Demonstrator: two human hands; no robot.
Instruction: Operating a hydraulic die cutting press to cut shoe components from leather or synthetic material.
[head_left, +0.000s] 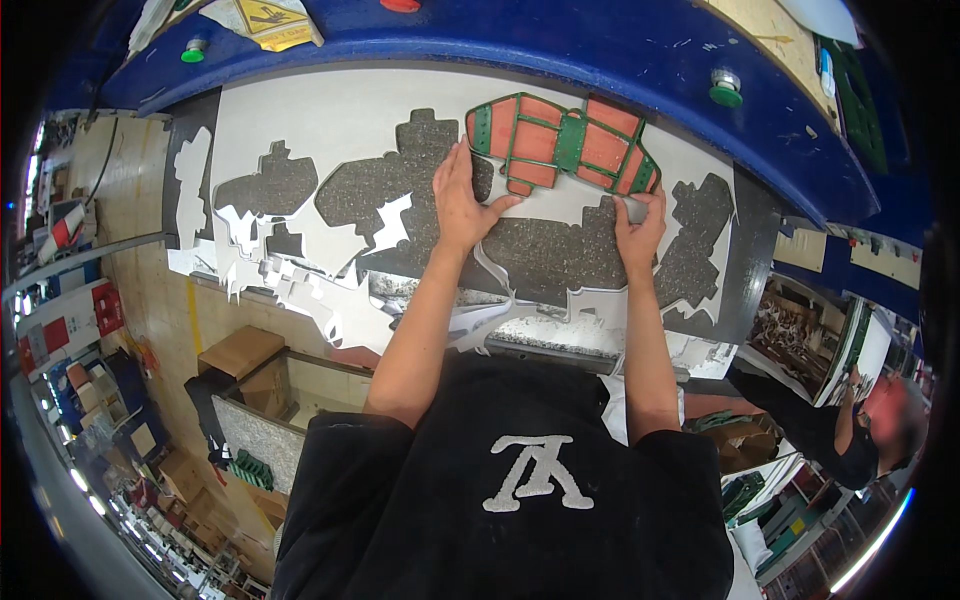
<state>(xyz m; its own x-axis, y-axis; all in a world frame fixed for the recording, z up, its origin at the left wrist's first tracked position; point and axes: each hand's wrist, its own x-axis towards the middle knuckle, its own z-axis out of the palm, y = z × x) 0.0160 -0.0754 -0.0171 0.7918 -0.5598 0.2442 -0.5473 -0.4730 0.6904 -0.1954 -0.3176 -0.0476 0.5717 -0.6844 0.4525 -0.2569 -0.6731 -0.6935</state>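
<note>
A cutting die (570, 140), with pink pads between green metal edges, lies over the far part of a white sheet (330, 110). My left hand (462, 200) grips its left end, fingers along the side and thumb at the near edge. The lower right corner of the die is held by my right hand (640, 230), fingers curled. The sheet has several irregular cut-out openings, and a dark speckled cutting board (555, 255) shows through them. How firmly the fingers hold the die's underside is hidden.
Torn white scraps (335, 310) hang over the near left edge. Beyond the board runs a blue machine beam (420, 50) with a green button (726, 88) at right and another green button (194, 50) at left. An open box (325, 385) stands lower left. Another person (840, 430) is at far right.
</note>
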